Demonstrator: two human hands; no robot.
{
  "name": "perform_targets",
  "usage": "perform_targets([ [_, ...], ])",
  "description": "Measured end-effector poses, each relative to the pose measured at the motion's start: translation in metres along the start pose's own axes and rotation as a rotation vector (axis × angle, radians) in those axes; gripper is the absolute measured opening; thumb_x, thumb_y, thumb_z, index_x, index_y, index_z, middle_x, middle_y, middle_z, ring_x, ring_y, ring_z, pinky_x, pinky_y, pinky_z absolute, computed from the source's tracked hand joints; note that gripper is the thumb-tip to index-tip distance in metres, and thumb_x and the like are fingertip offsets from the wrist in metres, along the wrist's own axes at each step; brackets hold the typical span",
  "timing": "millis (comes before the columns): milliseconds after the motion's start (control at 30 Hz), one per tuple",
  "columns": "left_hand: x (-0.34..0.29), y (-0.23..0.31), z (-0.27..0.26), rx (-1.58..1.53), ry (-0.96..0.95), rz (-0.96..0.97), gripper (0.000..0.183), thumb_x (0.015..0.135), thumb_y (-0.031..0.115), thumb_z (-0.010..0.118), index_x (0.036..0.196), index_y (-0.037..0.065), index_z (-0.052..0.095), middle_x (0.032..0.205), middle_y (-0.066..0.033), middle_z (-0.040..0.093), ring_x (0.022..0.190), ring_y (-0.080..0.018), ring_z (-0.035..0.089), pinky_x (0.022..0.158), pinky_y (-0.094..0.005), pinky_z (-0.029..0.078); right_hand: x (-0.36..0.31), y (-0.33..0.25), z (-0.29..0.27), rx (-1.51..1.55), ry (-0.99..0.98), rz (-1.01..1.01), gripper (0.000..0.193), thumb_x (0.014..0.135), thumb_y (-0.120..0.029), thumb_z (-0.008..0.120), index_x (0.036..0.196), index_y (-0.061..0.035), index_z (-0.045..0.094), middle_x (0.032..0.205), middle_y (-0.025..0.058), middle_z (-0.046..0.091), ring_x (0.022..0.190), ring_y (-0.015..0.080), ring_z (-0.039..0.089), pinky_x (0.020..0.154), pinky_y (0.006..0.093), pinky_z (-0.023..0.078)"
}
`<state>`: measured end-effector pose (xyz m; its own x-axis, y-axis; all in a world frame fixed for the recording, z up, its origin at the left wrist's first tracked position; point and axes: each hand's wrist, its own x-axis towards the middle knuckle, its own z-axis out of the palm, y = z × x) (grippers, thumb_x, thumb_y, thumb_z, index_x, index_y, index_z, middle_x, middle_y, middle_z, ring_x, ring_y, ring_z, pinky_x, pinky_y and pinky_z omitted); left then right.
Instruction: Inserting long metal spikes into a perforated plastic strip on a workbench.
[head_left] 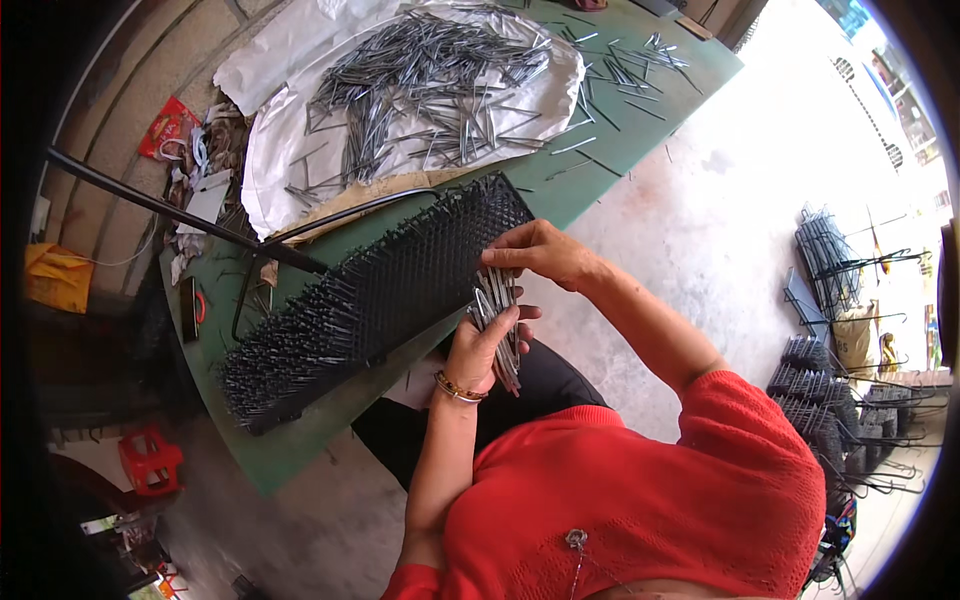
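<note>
A bundle of thin silver metal rods lies in my left hand, whose fingers and thumb are wrapped round it. Just above, my right hand is pinched at the tops of the rods, close to the black rack's right edge; what its fingertips hold is too small to make out. The black mesh rack rests tilted across the green table, with many dark rods standing in its lower left part and along its far edge. The mesh nearest my hands shows few rods.
Loose metal rods are heaped on a white sheet over the green table. A black bar crosses from the left to the rack. A red stool stands at lower left; black wire racks are stacked at right.
</note>
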<state>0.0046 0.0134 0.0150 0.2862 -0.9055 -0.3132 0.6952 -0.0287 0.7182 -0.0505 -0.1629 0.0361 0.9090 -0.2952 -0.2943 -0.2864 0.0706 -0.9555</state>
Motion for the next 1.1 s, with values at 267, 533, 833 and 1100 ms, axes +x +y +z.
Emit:
perform_targets([
  [267,0.007,-0.004,-0.003,-0.020,0.033,-0.008,0.031,0.090,0.017,0.059,0.116,0.002,0.050,0.093,-0.0112,0.063,0.067,-0.0095,0.058,0.055,-0.0221,0.049,0.001,0.000,-0.005,0.251,0.104,-0.019,0.021,0.083,-0.023,0.070,0.088,-0.0023,0.071,0.073,0.0006,0.065,0.065,0.0068,0.055,0.059,0.0234,0.044],
  [533,0.011,-0.010,-0.008,0.011,0.025,0.005,0.030,0.090,0.016,0.058,0.115,0.001,0.051,0.090,-0.0105,0.062,0.066,-0.0094,0.057,0.054,-0.0223,0.048,0.015,-0.006,-0.024,0.082,0.350,-0.325,0.026,0.091,-0.022,0.061,0.098,0.0024,0.066,0.081,0.0020,0.066,0.074,0.0067,0.057,0.067,0.0234,0.048],
  [833,0.012,-0.009,-0.004,-0.075,0.145,-0.083,0.027,0.090,0.013,0.056,0.115,0.004,0.051,0.096,-0.0132,0.064,0.068,-0.0111,0.059,0.055,-0.0224,0.049,0.052,-0.015,-0.056,-0.377,0.695,-0.737,0.020,0.086,-0.018,0.063,0.097,-0.0017,0.067,0.081,0.0117,0.068,0.069,0.0176,0.064,0.064,0.0296,0.048],
  [1100,0.008,-0.006,-0.004,0.029,0.115,-0.097,0.033,0.090,0.013,0.054,0.121,0.005,0.050,0.095,-0.0110,0.065,0.068,-0.0088,0.058,0.056,-0.0222,0.049,0.062,-0.006,-0.059,-0.396,0.684,-0.716,0.019,0.085,-0.014,0.065,0.099,-0.0011,0.066,0.087,0.0108,0.069,0.080,0.0152,0.066,0.073,0.0282,0.049],
])
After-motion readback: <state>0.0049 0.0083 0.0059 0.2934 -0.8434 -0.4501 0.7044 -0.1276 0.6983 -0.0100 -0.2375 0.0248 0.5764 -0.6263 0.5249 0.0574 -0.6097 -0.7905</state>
